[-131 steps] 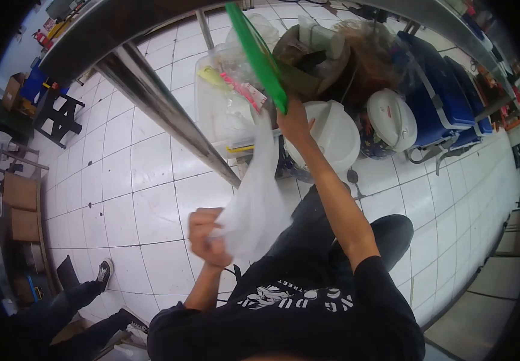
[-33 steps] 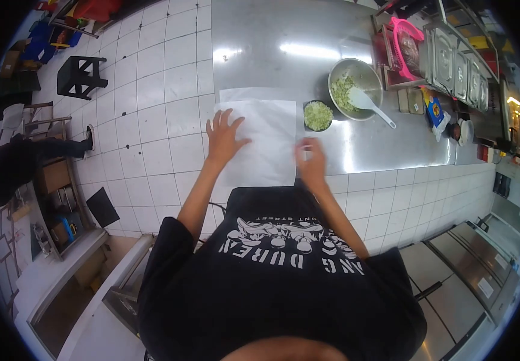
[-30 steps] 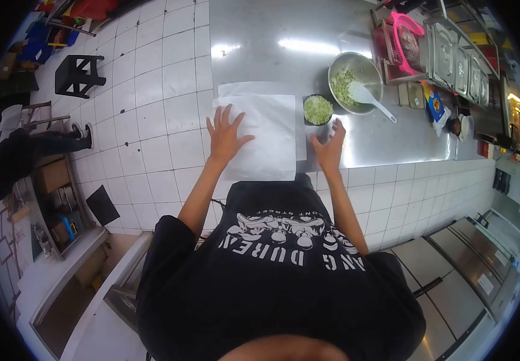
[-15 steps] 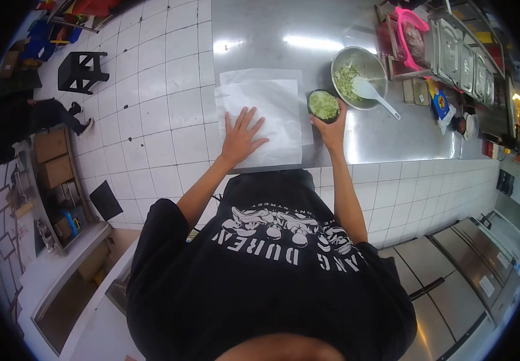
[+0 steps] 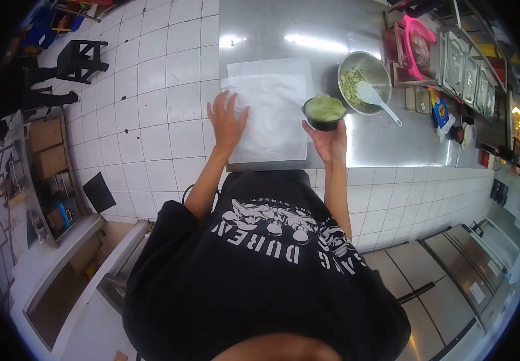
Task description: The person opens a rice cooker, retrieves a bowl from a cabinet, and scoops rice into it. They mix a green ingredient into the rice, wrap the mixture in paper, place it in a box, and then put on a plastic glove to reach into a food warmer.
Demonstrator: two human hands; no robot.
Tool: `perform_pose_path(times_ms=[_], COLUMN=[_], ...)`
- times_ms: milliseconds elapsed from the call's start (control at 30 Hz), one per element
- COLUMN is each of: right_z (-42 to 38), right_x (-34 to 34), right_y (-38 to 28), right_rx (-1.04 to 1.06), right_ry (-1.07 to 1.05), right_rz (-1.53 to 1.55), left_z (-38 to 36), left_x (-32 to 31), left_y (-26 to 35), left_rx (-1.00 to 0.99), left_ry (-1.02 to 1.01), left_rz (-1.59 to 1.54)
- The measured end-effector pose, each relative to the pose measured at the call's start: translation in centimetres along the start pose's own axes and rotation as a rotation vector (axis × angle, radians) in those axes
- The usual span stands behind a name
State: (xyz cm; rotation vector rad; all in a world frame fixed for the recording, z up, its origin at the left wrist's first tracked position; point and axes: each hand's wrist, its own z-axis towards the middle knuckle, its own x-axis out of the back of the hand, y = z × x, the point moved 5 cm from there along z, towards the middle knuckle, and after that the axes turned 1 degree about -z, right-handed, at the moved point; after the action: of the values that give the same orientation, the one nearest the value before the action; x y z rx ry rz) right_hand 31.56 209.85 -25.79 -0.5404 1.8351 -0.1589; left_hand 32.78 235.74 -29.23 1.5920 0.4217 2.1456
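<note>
White paper sheets [image 5: 275, 120] lie stacked on the steel table. My left hand [image 5: 228, 123] is at their left edge, fingers spread, holding nothing. In my right hand [image 5: 330, 141] is a small black bowl [image 5: 323, 125], gripped from below and heaped with a chopped green filling [image 5: 325, 108]. The bowl is held up just right of the sheets, its contents slightly blurred. Behind it to the right stands a steel mixing bowl [image 5: 382, 69] with more of the green mixture [image 5: 351, 84] inside. A white spatula [image 5: 371, 95] leans in that bowl, its handle over the rim.
At the table's right side are a pink basket [image 5: 413, 48], lidded steel pans [image 5: 455, 57] and a blue and yellow packet [image 5: 440, 111]. On the tiled floor to the left stands a black stool [image 5: 82, 60]. Part of another person [image 5: 49, 96] shows at the far left.
My left hand has shifted from flat on the paper to its left edge and lifted. The black bowl has been raised and tilted in my right hand. The view has shifted slightly.
</note>
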Motion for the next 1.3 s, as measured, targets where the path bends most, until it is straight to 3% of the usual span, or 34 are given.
perform_pose_path(times_ms=[33,167,233,300,500,600,700,800,867,900,967,1000,1033,1067,1100,1133,1200,1233,1300], right_z=[0.6,2.7,3.9,4.2,4.0,2.0,2.4,1.0,-0.7,-1.4,-2.0,-2.2,-2.3,-3.0,-3.5,-4.0,-5.9,-6.2,-6.3], right_x=[-0.4,-5.0,-5.4,-3.7,-3.9,-5.8,-5.7,-4.4,-0.6,1.2,3.8,3.3,2.0,0.7,0.8,0.6,-1.5,-1.0,0.0], right_y=[0.1,1.7,5.9,10.0,9.4,8.8,7.5,2.1,-1.6,-2.8,-3.7,-3.5,-3.0,-2.1,0.0,2.3,6.5,7.1,8.8], right_rx=[-0.006,0.114,0.321,0.303,0.358,0.592,0.575,0.576,0.549,0.389,0.311,0.309,0.488,0.659,0.514,0.382,0.316,0.317,0.295], right_ry=[-0.004,-0.085,-0.335,-0.454,-0.491,-0.510,-0.454,0.015,0.326,0.490,0.618,0.623,0.541,0.460,0.225,0.000,-0.352,-0.351,-0.430], right_rz=[-0.002,-1.306,-1.998,-2.191,-2.221,-2.120,-2.108,-2.048,-2.201,-2.242,-2.309,-2.304,-2.322,-2.328,-2.272,-2.194,-2.174,-2.175,-2.276], left_z=[0.1,-0.7,-1.2,-1.8,-1.4,-1.5,-1.6,-2.3,-3.8,-4.9,-7.9,-8.3,-8.6,-8.8,-9.5,-9.5,-10.1,-9.8,-9.4], left_x=[0.7,0.2,0.1,0.2,0.2,0.3,0.3,1.8,2.7,2.8,1.6,1.9,1.9,2.3,2.3,2.1,1.3,1.2,1.4], left_y=[-1.2,-3.3,-3.5,-3.5,-3.1,-3.3,-3.9,-3.2,-3.4,-3.5,-4.7,-4.6,-5.0,-4.8,-4.6,-4.6,-3.9,-3.6,-2.7], left_rx=[0.137,0.261,0.256,0.237,0.183,0.245,0.239,0.233,0.612,0.614,0.598,0.499,0.494,0.632,0.771,0.764,0.930,0.929,1.355], left_ry=[0.092,0.001,0.006,0.000,0.005,0.015,-0.042,0.074,-0.046,-0.051,-0.167,-0.136,-0.132,-0.268,-0.407,-0.410,-0.259,-0.259,-0.049], left_rz=[-0.031,-0.197,-0.201,-0.210,-0.187,-0.196,-0.192,-0.258,-0.418,-0.414,-0.332,-0.198,-0.194,-0.212,-0.227,-0.223,-0.829,-0.829,-1.386])
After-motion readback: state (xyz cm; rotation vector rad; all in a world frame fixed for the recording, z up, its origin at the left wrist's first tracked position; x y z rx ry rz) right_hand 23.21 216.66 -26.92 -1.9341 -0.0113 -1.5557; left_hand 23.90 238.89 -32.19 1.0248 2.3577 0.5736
